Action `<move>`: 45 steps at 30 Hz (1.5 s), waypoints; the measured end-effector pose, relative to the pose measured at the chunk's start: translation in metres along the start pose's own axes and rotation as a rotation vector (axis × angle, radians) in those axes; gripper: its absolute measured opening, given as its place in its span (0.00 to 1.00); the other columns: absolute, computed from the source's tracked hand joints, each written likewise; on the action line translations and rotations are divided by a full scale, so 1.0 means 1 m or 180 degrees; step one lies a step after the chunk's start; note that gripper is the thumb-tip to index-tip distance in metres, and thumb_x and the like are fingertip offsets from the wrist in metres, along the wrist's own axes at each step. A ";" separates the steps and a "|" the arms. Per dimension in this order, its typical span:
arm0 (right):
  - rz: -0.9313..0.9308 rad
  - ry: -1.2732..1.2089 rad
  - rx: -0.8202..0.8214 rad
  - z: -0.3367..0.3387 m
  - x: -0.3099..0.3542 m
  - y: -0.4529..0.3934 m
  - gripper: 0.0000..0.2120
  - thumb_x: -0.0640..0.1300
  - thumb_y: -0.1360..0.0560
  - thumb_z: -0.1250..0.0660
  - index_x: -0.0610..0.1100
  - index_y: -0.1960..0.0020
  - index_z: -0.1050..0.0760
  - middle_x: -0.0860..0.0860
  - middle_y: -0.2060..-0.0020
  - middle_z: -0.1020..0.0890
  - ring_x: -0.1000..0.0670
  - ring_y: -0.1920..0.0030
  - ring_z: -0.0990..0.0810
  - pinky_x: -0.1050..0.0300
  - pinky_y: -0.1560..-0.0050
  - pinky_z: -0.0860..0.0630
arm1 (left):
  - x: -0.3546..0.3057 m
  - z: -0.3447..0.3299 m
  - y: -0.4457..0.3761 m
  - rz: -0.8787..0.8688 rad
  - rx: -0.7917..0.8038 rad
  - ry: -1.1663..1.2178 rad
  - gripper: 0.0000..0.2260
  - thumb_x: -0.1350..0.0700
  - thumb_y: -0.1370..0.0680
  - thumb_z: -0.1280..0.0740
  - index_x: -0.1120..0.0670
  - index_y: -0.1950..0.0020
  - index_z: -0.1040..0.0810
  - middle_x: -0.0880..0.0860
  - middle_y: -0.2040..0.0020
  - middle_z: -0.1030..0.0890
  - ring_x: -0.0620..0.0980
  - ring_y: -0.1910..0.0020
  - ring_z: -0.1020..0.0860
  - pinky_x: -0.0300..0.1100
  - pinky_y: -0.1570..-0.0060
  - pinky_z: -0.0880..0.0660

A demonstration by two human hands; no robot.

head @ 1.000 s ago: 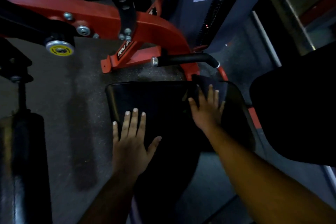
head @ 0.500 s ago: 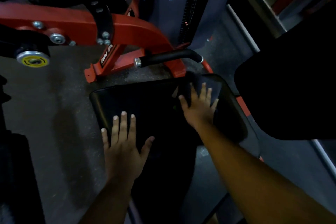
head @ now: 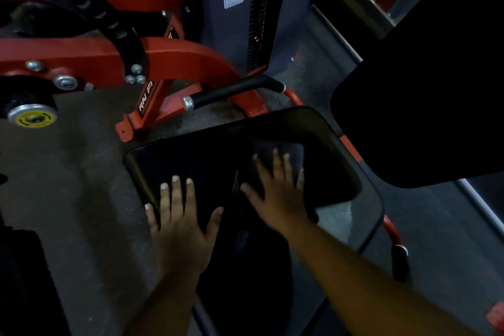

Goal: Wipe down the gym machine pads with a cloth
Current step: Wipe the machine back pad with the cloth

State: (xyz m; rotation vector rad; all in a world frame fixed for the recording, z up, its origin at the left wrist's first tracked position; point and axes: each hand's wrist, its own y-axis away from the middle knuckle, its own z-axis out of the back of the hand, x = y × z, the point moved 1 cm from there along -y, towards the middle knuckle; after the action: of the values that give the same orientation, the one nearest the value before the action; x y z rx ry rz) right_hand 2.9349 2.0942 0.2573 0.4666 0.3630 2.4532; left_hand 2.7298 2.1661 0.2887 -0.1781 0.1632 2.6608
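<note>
A black seat pad point(head: 201, 153) of a red gym machine lies below me in the head view. My left hand point(head: 180, 224) rests flat on its near left part with fingers straight and spread. My right hand point(head: 278, 191) presses flat on a dark cloth point(head: 296, 150) spread over the pad's right half; the cloth is hard to tell from the pad in the dim light. A second black pad point(head: 425, 106), the backrest, fills the right side.
The red machine frame point(head: 174, 57) with a black perforated adjuster arcs across the top left. A black handle point(head: 231, 91) juts out just beyond the seat. A grey weight-stack tower point(head: 240, 22) stands behind. Dark rubber floor point(head: 68, 185) lies to the left.
My right hand has slid with the cloth toward me, away from the pad's far right corner. My left hand stays flat on the pad. The view has shifted.
</note>
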 end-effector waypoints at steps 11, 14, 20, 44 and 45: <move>-0.1025 -0.0123 -0.0024 0.034 -0.070 -0.104 0.44 0.82 0.31 0.61 0.65 0.19 0.58 0.45 0.17 0.58 0.37 0.19 0.61 0.22 0.28 0.60 | -0.001 -0.003 0.000 0.0019 -0.0069 -0.0094 0.37 0.33 0.20 0.48 0.55 0.19 0.37 0.58 0.18 0.40 0.58 0.18 0.44 0.65 0.22 0.49; -0.0226 0.0130 0.0190 0.022 -0.028 -0.049 0.42 0.80 0.29 0.60 0.66 0.20 0.62 0.45 0.18 0.63 0.39 0.19 0.65 0.23 0.27 0.63 | -0.002 -0.001 0.000 0.0046 -0.0042 -0.0126 0.37 0.32 0.20 0.49 0.55 0.19 0.37 0.57 0.17 0.41 0.58 0.18 0.45 0.65 0.22 0.49; -0.0011 0.0213 0.0230 0.030 -0.051 -0.048 0.43 0.83 0.33 0.58 0.69 0.21 0.58 0.51 0.17 0.60 0.43 0.19 0.64 0.20 0.29 0.59 | -0.004 -0.001 -0.001 0.0068 0.0001 -0.0255 0.37 0.32 0.20 0.47 0.52 0.17 0.41 0.56 0.17 0.44 0.56 0.17 0.48 0.64 0.22 0.49; 0.0644 -0.0097 0.0304 -0.023 0.013 0.155 0.38 0.77 0.24 0.54 0.66 0.20 0.62 0.51 0.18 0.62 0.44 0.19 0.67 0.30 0.23 0.59 | -0.001 0.005 0.004 -0.0062 -0.0007 0.0245 0.35 0.33 0.18 0.55 0.52 0.17 0.43 0.56 0.16 0.45 0.56 0.17 0.49 0.68 0.22 0.52; 0.0678 -0.0081 0.0309 -0.024 -0.002 0.170 0.39 0.79 0.25 0.53 0.67 0.20 0.61 0.53 0.18 0.62 0.46 0.19 0.66 0.29 0.23 0.58 | -0.001 0.005 0.007 -0.0156 -0.0020 0.0261 0.35 0.33 0.18 0.56 0.53 0.17 0.43 0.57 0.16 0.45 0.56 0.17 0.48 0.68 0.23 0.53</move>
State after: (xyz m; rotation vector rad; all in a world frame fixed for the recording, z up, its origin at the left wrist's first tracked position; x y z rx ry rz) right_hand 2.8390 1.9574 0.2963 0.6047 0.4436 2.6409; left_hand 2.7267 2.1603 0.2945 -0.2899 0.1744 2.6069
